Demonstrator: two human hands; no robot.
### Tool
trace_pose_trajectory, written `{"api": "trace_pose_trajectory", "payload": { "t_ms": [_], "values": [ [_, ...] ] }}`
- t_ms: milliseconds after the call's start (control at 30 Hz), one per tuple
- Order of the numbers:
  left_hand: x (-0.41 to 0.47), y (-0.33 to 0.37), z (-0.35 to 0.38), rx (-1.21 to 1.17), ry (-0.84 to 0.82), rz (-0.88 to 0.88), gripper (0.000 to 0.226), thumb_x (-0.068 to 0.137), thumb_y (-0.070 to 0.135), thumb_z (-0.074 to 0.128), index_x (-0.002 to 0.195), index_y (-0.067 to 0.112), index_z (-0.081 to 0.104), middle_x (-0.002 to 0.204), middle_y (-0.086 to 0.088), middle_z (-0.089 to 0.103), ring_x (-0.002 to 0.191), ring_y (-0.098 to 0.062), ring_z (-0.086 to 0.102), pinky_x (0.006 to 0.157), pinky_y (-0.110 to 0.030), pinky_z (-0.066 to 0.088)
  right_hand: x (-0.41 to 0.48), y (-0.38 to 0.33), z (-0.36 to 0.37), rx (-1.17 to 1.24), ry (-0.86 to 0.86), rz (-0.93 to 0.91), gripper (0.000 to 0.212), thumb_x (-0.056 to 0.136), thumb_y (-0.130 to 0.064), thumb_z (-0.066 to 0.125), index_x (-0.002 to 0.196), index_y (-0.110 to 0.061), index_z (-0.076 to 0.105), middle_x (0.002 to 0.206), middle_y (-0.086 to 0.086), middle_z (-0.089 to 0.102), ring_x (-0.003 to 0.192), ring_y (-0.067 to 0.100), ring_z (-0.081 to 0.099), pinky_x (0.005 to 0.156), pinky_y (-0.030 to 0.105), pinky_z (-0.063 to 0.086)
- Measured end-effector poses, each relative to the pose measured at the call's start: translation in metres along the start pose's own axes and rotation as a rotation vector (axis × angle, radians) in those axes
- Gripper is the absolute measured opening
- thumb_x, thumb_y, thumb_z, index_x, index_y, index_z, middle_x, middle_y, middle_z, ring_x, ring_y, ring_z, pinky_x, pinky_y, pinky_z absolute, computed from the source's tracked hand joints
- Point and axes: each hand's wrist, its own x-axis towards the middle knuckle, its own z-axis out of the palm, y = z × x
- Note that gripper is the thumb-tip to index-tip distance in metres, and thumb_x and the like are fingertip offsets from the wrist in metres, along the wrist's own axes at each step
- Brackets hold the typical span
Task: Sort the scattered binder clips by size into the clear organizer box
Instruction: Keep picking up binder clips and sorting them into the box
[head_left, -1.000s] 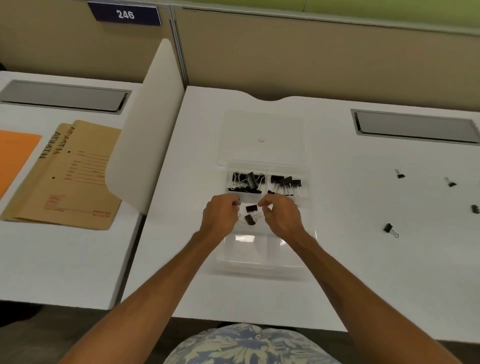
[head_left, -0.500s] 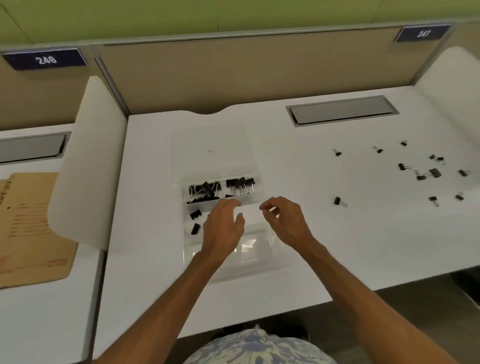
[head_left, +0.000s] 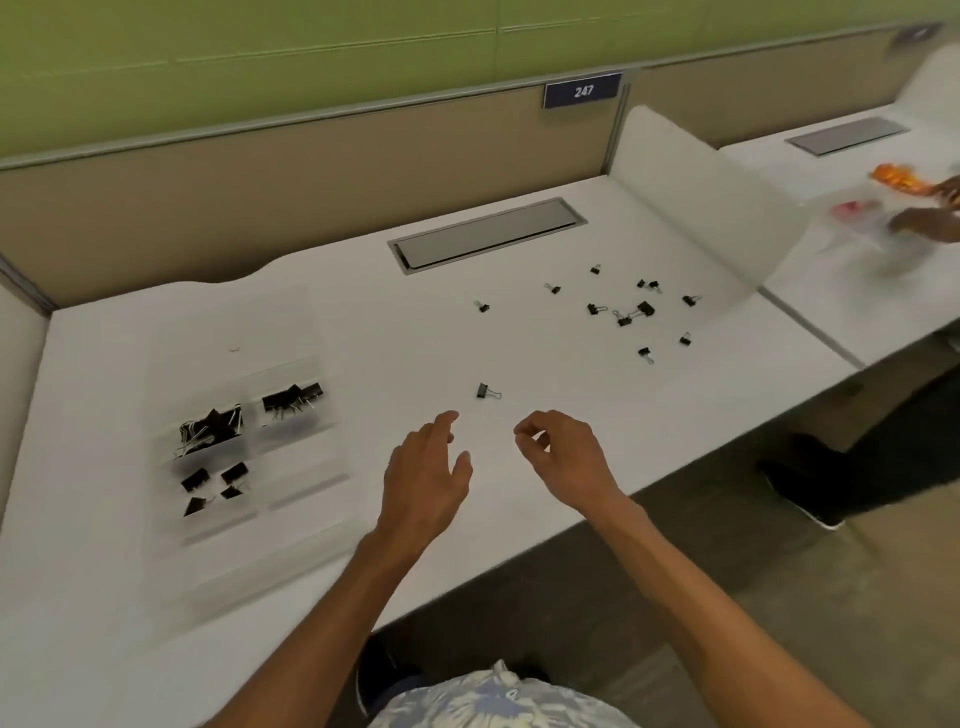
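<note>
Right now both hands hover over the white desk (head_left: 363, 322) with nothing in them: the left hand (head_left: 426, 478) is spread loosely, fingers stretched forward and thumb out to the side, while the right hand (head_left: 563, 457) has its fingers loosely curled, thumb tip near the forefinger tip, with nothing between them. Just beyond the two hands, between them and apart from both, lies a lone binder clip (head_left: 485, 391), black with its wire handles pointing right. Further back and to the right a scatter of loose clips (head_left: 631, 312) is spread over the desk, most small, one noticeably bigger. Well to the left sits the clear organizer box (head_left: 306, 483), blurred, its lid lying open behind it. Its rear left compartment holds a heap of large clips (head_left: 210, 428), the rear right compartment a row of clips (head_left: 291, 400), and the left compartment in front of those has four clips (head_left: 213, 486) lying apart. A grey cable hatch (head_left: 488, 234) is set into the desk near the back partition, which bears a blue sign (head_left: 583, 91) reading 247. Past a white divider (head_left: 691, 192) on the right, another person's hands (head_left: 924, 223) are at the next desk near an orange packet (head_left: 896, 176), all blurred
</note>
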Motion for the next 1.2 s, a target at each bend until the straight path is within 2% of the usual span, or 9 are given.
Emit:
{"api": "trace_pose_trajectory", "payload": {
  "t_ms": [100, 200, 400, 600, 733, 1033, 1200],
  "values": [
    [-0.003, 0.03, 0.024, 0.048, -0.024, 0.063, 0.051, 0.096, 0.039, 0.054, 0.143, 0.029, 0.038, 0.137, 0.002, 0.055, 0.123, -0.018, 0.053, 0.108, -0.037, 0.036, -0.015, 0.035, -0.033, -0.046, 0.028, 0.039, 0.021, 0.098, -0.034, 0.056, 0.111, -0.023, 0.067, 0.112, -0.006, 0.068, 0.094, 0.01, 0.063, 0.086, 0.033, 0.054],
    [-0.005, 0.058, 0.047, 0.073, -0.059, 0.122, 0.051, 0.097, 0.04, 0.052, 0.144, 0.029, 0.038, 0.141, 0.002, 0.052, 0.127, -0.019, 0.049, 0.11, -0.038, 0.034, -0.032, 0.067, -0.062, -0.04, 0.061, 0.087, 0.023, 0.098, -0.035, 0.055, 0.114, -0.024, 0.067, 0.116, -0.007, 0.065, 0.1, 0.009, 0.061, 0.088, 0.03, 0.052],
    [0.011, 0.111, 0.084, 0.097, -0.129, 0.199, 0.052, 0.097, 0.039, 0.051, 0.146, 0.027, 0.036, 0.14, 0.001, 0.053, 0.126, -0.019, 0.051, 0.111, -0.038, 0.029, -0.039, 0.12, -0.107, 0.023, 0.189, 0.201, 0.021, 0.096, -0.033, 0.061, 0.115, -0.026, 0.066, 0.117, -0.011, 0.059, 0.098, 0.005, 0.058, 0.083, 0.018, 0.048],
    [0.046, 0.143, 0.116, 0.064, -0.18, 0.192, 0.052, 0.096, 0.039, 0.054, 0.144, 0.027, 0.037, 0.138, 0.001, 0.055, 0.123, -0.018, 0.054, 0.111, -0.038, 0.032, -0.012, 0.157, -0.134, 0.005, 0.202, 0.221, 0.021, 0.096, -0.035, 0.061, 0.115, -0.029, 0.066, 0.119, -0.011, 0.058, 0.096, 0.004, 0.06, 0.078, 0.014, 0.049],
    [0.082, 0.165, 0.14, 0.03, -0.18, 0.184, 0.052, 0.096, 0.036, 0.055, 0.144, 0.025, 0.039, 0.136, 0.0, 0.056, 0.122, -0.019, 0.054, 0.109, -0.04, 0.033, 0.024, 0.182, -0.155, -0.01, 0.178, 0.209, 0.021, 0.097, -0.034, 0.058, 0.116, -0.027, 0.065, 0.121, -0.009, 0.059, 0.096, 0.004, 0.06, 0.073, 0.009, 0.043],
    [0.154, 0.21, 0.179, -0.034, -0.186, 0.065, 0.052, 0.096, 0.034, 0.056, 0.144, 0.023, 0.039, 0.139, -0.002, 0.053, 0.125, -0.02, 0.051, 0.109, -0.038, 0.032, 0.108, 0.224, -0.192, -0.012, 0.1, 0.202, 0.019, 0.097, -0.029, 0.059, 0.113, -0.024, 0.067, 0.118, -0.006, 0.062, 0.093, 0.006, 0.061, 0.082, 0.025, 0.054],
    [0.184, 0.221, 0.192, 0.002, -0.175, 0.054, 0.051, 0.097, 0.033, 0.055, 0.144, 0.022, 0.04, 0.14, -0.002, 0.051, 0.125, -0.02, 0.05, 0.107, -0.037, 0.03, 0.147, 0.241, -0.198, -0.015, 0.057, 0.135, 0.018, 0.097, -0.028, 0.06, 0.113, -0.023, 0.066, 0.116, -0.004, 0.063, 0.092, 0.008, 0.062, 0.082, 0.025, 0.054]
  ]
}}
